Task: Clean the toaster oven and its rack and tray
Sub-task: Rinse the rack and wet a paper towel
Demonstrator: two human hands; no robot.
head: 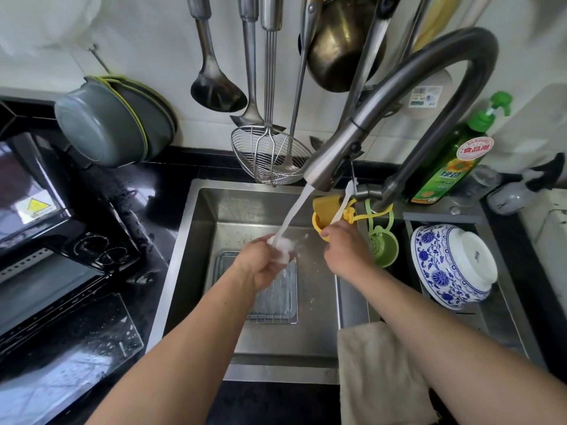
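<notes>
The left hand (260,265) is held under the stream from the tap (331,167), fingers curled; splashing water hides whether it grips anything. The right hand (345,250) is to its right, fingers bent at a yellow holder (320,216) on the sink (196,240) wall, its grasp not discernible. The rack (276,305) lies in the tray (219,265) on the sink floor directly below the left hand; the oven (46,240) stands open, well left of it.
</notes>
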